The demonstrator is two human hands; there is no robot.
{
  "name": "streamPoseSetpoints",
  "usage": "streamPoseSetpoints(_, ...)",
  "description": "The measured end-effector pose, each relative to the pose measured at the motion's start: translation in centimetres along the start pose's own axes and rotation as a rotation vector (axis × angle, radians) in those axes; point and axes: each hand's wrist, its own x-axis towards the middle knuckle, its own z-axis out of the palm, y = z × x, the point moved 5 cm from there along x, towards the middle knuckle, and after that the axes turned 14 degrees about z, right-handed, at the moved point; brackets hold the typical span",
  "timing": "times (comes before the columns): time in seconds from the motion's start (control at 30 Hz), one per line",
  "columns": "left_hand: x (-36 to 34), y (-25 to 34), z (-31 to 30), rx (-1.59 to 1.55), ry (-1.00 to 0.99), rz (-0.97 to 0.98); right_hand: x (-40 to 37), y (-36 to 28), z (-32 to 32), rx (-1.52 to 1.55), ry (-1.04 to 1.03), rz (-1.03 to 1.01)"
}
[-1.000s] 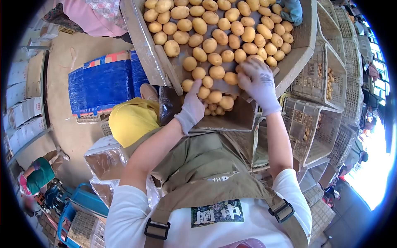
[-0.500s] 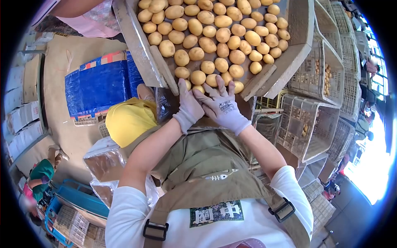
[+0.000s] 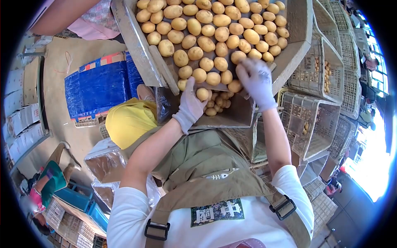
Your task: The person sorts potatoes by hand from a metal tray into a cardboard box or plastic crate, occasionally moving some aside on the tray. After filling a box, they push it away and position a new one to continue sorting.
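Observation:
Many yellow potatoes (image 3: 221, 34) lie on a sloping chute with wooden side boards (image 3: 165, 74). Below its lower edge is a box (image 3: 240, 111) with more potatoes (image 3: 215, 103) inside. My left hand (image 3: 190, 103), in a pale glove, is at the chute's lower left corner, thumb raised, with a potato (image 3: 202, 94) against its fingers; whether it grips that potato is unclear. Over the lower right of the potatoes is my right hand (image 3: 257, 80), also gloved and blurred, its fingers curled down beside a potato; what they hold cannot be made out.
Plastic crates (image 3: 308, 124) are stacked on the right, some holding potatoes. A blue-wrapped box (image 3: 97, 89) and a yellow cloth (image 3: 131, 123) are at the left. One person's arm (image 3: 62, 16) shows at the upper left, another person (image 3: 51, 182) at the lower left.
My right hand has moved up and right, away from my left hand. The box below the chute edge now shows, with potatoes in it. Potatoes at the lower edge have shifted.

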Motion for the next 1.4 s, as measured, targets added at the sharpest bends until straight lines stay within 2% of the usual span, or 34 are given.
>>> streamPoseSetpoints(0.03,-0.6,0.6,0.8,-0.042,0.038,0.038,1.1,-0.9,-1.3,0.010,0.179,0.030)
streamPoseSetpoints(0.1,-1.5,1.6,1.8,-0.126,0.116,0.113,1.0,-1.9,1.1,-0.058,0.153,-0.054)
streamPoseSetpoints(0.13,-0.7,1.1,1.1,-0.076,0.033,0.144,-0.7,-2.6,3.0,-0.132,0.064,-0.157)
streamPoseSetpoints(0.17,-0.1,0.7,0.4,-0.088,0.053,0.128,-2.1,-3.4,3.0,-0.113,-0.024,-0.111)
streamPoseSetpoints(0.23,0.8,-0.1,-0.8,-0.126,0.096,0.093,-1.5,-2.2,2.4,-0.019,-0.265,-0.194)
streamPoseSetpoints(0.27,1.1,-0.2,-1.1,-0.163,0.085,0.051,0.2,-0.8,2.1,0.210,-0.322,0.023)
streamPoseSetpoints(0.3,1.4,-0.5,-1.6,-0.117,0.074,0.068,1.3,1.0,1.4,0.304,-0.256,0.151)
streamPoseSetpoints(0.37,1.5,-0.6,-1.6,-0.019,0.052,0.103,1.6,-1.1,-0.8,-0.162,0.196,-0.014)
streamPoseSetpoints(0.4,1.2,-0.9,-2.1,0.017,0.096,0.051,1.2,-1.1,0.2,-0.192,0.109,-0.040)
streamPoseSetpoints(0.43,1.2,-0.7,-1.7,0.055,-0.050,0.083,0.7,-1.1,1.0,-0.223,0.022,-0.064)
streamPoseSetpoints(0.5,1.1,-0.4,-1.0,0.104,-0.335,0.158,2.9,1.0,0.1,0.277,-0.186,0.160)
streamPoseSetpoints(0.57,1.9,-0.6,-1.2,0.138,-0.425,0.263,3.7,0.6,-1.0,0.096,0.099,0.128)
streamPoseSetpoints(0.6,2.3,-0.8,-1.6,0.102,-0.396,0.276,2.4,-0.6,0.7,-0.114,0.031,0.087)
streamPoseSetpoints(0.63,1.4,-0.2,-0.5,-0.147,-0.381,0.138,0.5,-1.6,2.8,-0.324,-0.040,0.052)
streamPoseSetpoints(0.67,0.4,0.4,0.6,-0.389,-0.337,-0.005,-0.4,-2.4,3.2,-0.187,-0.043,0.012)
streamPoseSetpoints(0.7,0.6,0.2,0.3,-0.341,-0.312,-0.003,-0.9,-2.1,3.2,-0.108,-0.190,0.054)
streamPoseSetpoints(0.77,0.6,0.2,0.6,-0.245,-0.265,0.009,-1.1,-1.9,2.4,-0.168,-0.190,0.027)
streamPoseSetpoints(0.8,0.4,0.2,0.7,-0.345,-0.199,-0.055,-0.3,-1.2,1.6,0.002,-0.208,0.063)
streamPoseSetpoints(0.83,0.6,0.2,0.6,-0.264,-0.237,-0.002,0.7,0.1,1.0,0.173,-0.229,0.100)
streamPoseSetpoints(0.87,0.8,0.1,0.3,-0.185,-0.271,0.051,1.8,1.2,-0.6,0.273,0.025,0.017)
streamPoseSetpoints(0.9,0.7,0.1,0.3,-0.137,-0.271,0.085,3.2,0.8,-3.3,0.136,0.162,-0.058)
streamPoseSetpoints(0.93,0.7,0.2,0.4,-0.087,-0.269,0.119,4.6,1.7,-3.9,-0.229,0.161,0.027)
streamPoseSetpoints(0.97,1.2,-0.1,-0.1,-0.021,-0.293,0.186,5.8,3.2,-3.0,-0.326,0.021,0.099)
streamPoseSetpoints(1.03,2.2,-1.0,-1.4,0.092,-0.332,0.290,6.4,4.2,-2.2,-0.532,0.044,0.155)
streamPoseSetpoints(1.13,3.1,-1.9,-2.3,0.187,-0.347,0.359,8.1,5.7,-2.1,-0.511,-0.129,0.283)
streamPoseSetpoints(1.23,3.5,-1.7,-2.6,0.262,-0.342,0.409,8.3,5.3,-2.2,-0.449,-0.160,0.275)
streamPoseSetpoints(1.37,1.2,-0.2,-0.3,-0.026,-0.259,0.217,6.7,3.4,-4.4,0.088,-0.007,0.300)
streamPoseSetpoints(1.4,0.6,0.2,0.5,-0.103,-0.234,0.164,6.2,3.3,-4.2,0.351,0.012,0.209)
